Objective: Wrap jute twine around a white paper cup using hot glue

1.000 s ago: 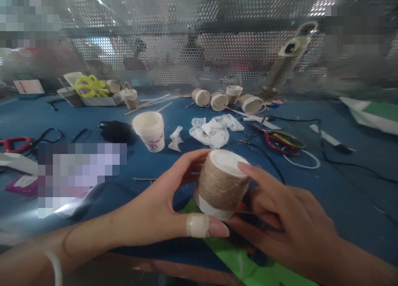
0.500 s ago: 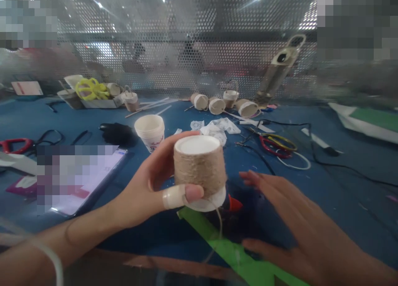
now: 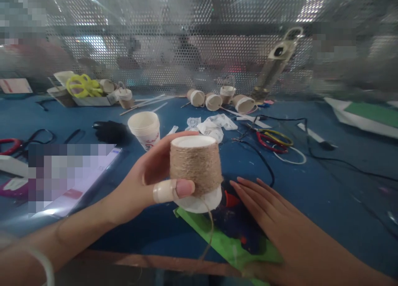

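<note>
My left hand [image 3: 146, 182] grips an upturned paper cup wrapped in brown jute twine [image 3: 195, 165], thumb with a bandage across its front. A loose twine end [image 3: 209, 232] hangs down from the cup. My right hand [image 3: 273, 219] lies flat, fingers stretched out, over a dark glue gun with a red tip [image 3: 231, 203] resting on a green sheet [image 3: 224, 244]. It holds nothing.
On the blue table: a stack of plain white cups [image 3: 145, 129], crumpled lace [image 3: 211, 126], several twine-wrapped cups [image 3: 217, 100] at the back, red and yellow scissors [image 3: 273, 138], black cables [image 3: 314, 153], yellow scissors [image 3: 82, 86] in a tray, and a phone [image 3: 71, 174] at left. Perforated metal screen behind.
My right hand let go of the cup and dropped flat onto the glue gun. My left hand lifted the twine-wrapped cup alone, slightly up and left.
</note>
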Tool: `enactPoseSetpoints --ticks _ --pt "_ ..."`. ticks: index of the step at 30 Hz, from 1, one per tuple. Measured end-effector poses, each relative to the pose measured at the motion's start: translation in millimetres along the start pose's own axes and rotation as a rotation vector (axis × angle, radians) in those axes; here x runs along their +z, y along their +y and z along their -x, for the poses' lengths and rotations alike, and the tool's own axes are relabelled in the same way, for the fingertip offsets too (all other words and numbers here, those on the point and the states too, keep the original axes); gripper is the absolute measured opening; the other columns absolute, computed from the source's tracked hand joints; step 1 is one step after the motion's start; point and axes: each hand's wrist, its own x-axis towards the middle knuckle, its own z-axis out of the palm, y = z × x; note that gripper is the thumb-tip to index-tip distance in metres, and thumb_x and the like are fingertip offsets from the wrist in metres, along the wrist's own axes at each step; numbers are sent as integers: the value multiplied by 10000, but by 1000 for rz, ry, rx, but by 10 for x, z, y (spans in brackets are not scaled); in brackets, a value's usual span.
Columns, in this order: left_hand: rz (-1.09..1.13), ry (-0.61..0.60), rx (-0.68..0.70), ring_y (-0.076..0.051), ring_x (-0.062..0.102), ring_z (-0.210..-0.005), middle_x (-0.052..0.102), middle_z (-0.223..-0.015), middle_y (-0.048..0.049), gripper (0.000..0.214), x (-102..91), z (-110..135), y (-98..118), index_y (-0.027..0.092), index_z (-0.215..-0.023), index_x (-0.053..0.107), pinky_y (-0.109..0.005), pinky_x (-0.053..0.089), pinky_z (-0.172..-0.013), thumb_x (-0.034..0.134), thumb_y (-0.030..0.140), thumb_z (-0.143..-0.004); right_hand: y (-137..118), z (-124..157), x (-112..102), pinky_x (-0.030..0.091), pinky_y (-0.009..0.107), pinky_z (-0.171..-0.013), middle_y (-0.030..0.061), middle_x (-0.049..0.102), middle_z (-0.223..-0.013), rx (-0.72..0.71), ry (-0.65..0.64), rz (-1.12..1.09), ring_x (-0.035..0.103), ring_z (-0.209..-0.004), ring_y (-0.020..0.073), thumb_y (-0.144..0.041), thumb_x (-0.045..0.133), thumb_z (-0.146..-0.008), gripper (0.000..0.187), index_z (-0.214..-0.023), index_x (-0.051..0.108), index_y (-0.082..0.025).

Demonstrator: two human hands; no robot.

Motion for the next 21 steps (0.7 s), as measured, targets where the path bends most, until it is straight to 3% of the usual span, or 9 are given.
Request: enactPoseSetpoints --ticks 3,7,9,12,14,16,19,21 --pt "-5 2 -30 -444 770 -1538 854 -1608 -81 591 -12 -35 5 350 -1439 878 -476 712 -1177 1085 373 -886 92 9 46 689 652 -1203 304 702 -1731 -19 -42 -67 733 -1573 463 -973 546 -1106 1412 -1927 -148 -59" --pt "-13 16 -79 -426 749 -1573 862 -1606 -55 569 -36 -50 -3 376 -1450 877 -446 699 -1185 1065 366 -913 275 11 118 597 659 -1344 284 463 -1931 41 -137 -156 529 -1767 458 -864 694 -1112 1357 -1956 -106 -166" --pt "-20 19 -85 -436 738 -1583 860 -1606 -64 585 -45 -52 -6 363 -1455 873 -452 692 -1189 1071 373 -904 388 -9 160 564 688 -1372 294 459 -1932 75 -143 -163 464 -1806 463 -857 683 -1124 1295 -1976 -3 -164" --pt "-22 20 -85 -424 741 -1576 862 -1595 -57 598 -60 -58 -5 369 -1462 871 -438 686 -1187 1075 367 -900 549 -80 211 536 723 -1386 317 528 -1885 108 -167 -220 405 -1834 477 -884 688 -1105 1187 -1937 325 -119" --pt "-16 23 -86 -409 741 -1581 864 -1592 -41 603 -67 -65 -2 383 -1469 866 -426 682 -1198 1074 350 -904 630 -143 228 554 720 -1369 310 595 -1835 144 -165 -266 457 -1807 485 -870 759 -1070 1057 -1796 575 -124" --pt "-13 29 -75 -409 733 -1597 861 -1602 -32 603 -69 -73 -1 385 -1463 863 -433 677 -1219 1076 340 -901 680 -201 238 617 687 -1307 281 678 -1755 184 -132 -307 600 -1701 490 -802 856 -1025 863 -1595 731 -166" --pt "-19 63 -42 -411 737 -1593 858 -1607 -27 578 -57 -82 -2 375 -1441 867 -442 682 -1226 1073 334 -903 705 -258 255 716 579 -1089 205 829 -1463 244 -64 -323 818 -1348 431 -528 831 -1065 382 -1305 783 -235" --pt "-20 94 -20 -410 752 -1572 867 -1586 -28 548 -47 -82 -5 363 -1421 870 -442 694 -1207 1067 337 -911 710 -277 259 704 509 -920 144 850 -1191 280 -30 -306 843 -1077 371 -351 722 -1066 129 -1149 760 -259"
